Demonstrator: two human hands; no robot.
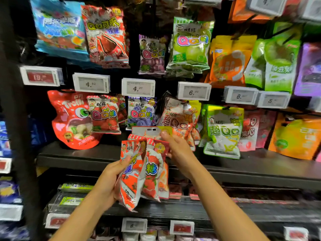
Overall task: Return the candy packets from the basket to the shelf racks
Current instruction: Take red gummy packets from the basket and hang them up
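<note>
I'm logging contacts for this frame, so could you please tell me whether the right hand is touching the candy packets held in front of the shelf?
Touching. The head view shows the right hand pinching the top of the candy packets.

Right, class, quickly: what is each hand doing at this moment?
Left hand: grips a bunch of red candy packets from the side.
Right hand: pinches the top of the packet at the back of that bunch.

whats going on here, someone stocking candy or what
A person stands at a candy shelf holding a bunch of red candy packets. The left hand grips them from the side, and the right hand pinches their top edges. None of the held packets is on a rack hook yet.
</note>
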